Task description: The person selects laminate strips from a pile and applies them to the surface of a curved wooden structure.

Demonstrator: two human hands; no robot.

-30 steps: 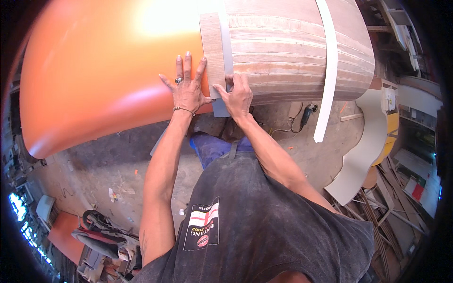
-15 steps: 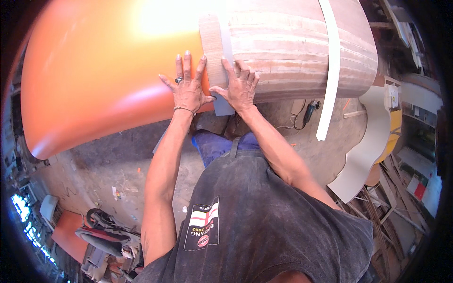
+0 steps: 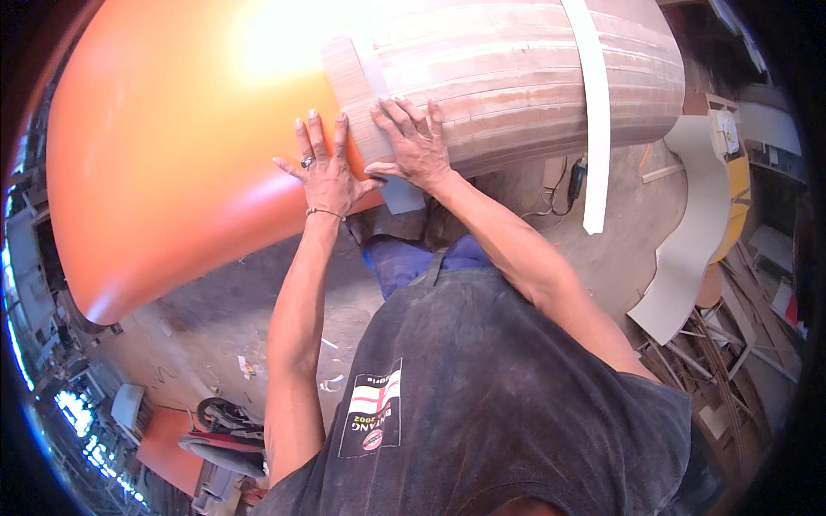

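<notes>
Two bare hands are laid flat on a large curved hull-like form: the left hand (image 3: 325, 176), fingers spread and wearing a ring and a thin bracelet, rests on the glossy orange section (image 3: 172, 155), while the right hand (image 3: 413, 142) is pressed on the wooden strip-planked section (image 3: 516, 77) just right of the seam. Neither grip is closed on anything; both palms are open and pressing. One pale grey strip (image 3: 379, 103) runs down the seam between the thumbs, its lower end hanging free below the form. The step in hand is judged to be the smoothing of this strip onto the curve; the next move would call for even pressure worked along its length so that no wrinkle is left. One white strip (image 3: 594, 112) is draped over the wood further right, one curved white panel (image 3: 688, 241) lies on the floor at the far right, and one black power tool with cable (image 3: 575, 182) is seen below the form.
</notes>
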